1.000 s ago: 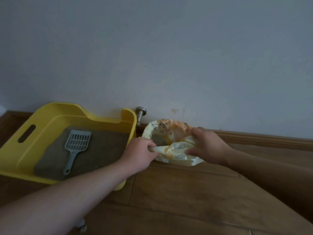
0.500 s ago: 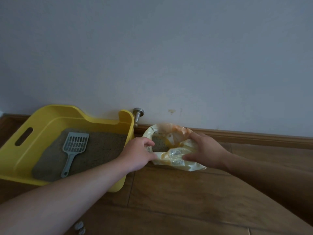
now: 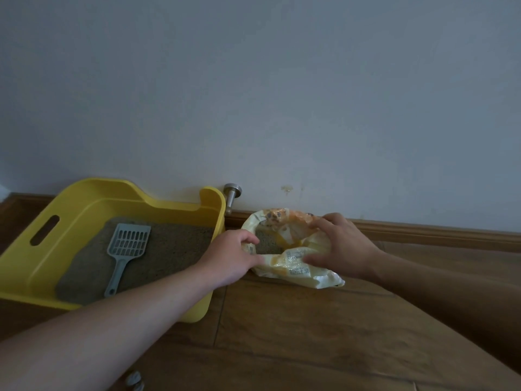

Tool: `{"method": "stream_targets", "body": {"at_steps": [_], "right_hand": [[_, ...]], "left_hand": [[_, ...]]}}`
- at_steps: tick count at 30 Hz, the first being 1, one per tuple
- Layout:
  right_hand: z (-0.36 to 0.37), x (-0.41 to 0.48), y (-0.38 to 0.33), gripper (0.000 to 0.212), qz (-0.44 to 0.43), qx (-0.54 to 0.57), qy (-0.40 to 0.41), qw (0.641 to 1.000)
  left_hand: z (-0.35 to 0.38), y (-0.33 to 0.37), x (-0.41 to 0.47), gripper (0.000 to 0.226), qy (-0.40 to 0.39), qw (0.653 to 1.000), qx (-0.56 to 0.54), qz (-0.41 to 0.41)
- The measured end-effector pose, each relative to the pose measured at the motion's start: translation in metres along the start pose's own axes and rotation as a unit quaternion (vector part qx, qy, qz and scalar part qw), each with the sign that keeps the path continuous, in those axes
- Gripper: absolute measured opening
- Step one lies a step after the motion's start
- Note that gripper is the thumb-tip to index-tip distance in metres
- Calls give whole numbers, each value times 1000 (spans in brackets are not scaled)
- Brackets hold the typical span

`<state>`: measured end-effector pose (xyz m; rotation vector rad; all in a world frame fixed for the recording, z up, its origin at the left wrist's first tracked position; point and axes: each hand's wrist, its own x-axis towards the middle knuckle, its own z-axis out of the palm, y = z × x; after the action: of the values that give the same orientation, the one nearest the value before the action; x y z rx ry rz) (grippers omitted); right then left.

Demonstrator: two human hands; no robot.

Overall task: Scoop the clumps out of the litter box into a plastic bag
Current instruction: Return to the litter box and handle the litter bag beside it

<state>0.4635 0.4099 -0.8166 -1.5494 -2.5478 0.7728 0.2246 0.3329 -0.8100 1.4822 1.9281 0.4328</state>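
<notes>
— Where's the plastic bag (image 3: 293, 263)?
— On the floor (image 3: 282, 334), between the 2 hands, mouth open, grey litter inside.
— Grips?
— Left hand (image 3: 234, 255) pinches the near-left rim; right hand (image 3: 341, 246) spreads over the far rim, clasping it.
— The scoop (image 3: 127, 249)?
— Left of the left hand, lying in the yellow litter box (image 3: 28, 266).

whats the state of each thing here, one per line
plastic bag: on the floor, mouth held open, grey litter inside
scoop: lying flat on the litter, nobody holding it
litter box: open-topped, holds grey litter
left hand: pinching the bag's left rim
right hand: fingers spread over the bag's right rim
</notes>
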Motion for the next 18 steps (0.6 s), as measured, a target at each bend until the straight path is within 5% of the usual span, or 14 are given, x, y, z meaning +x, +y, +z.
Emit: {"method": "stream_targets", "body": {"at_steps": [18], "right_hand": [[-12, -8, -15, 76, -6, -36, 2, 999]], "left_hand": [[-12, 9, -10, 57, -20, 999, -16, 22]]}}
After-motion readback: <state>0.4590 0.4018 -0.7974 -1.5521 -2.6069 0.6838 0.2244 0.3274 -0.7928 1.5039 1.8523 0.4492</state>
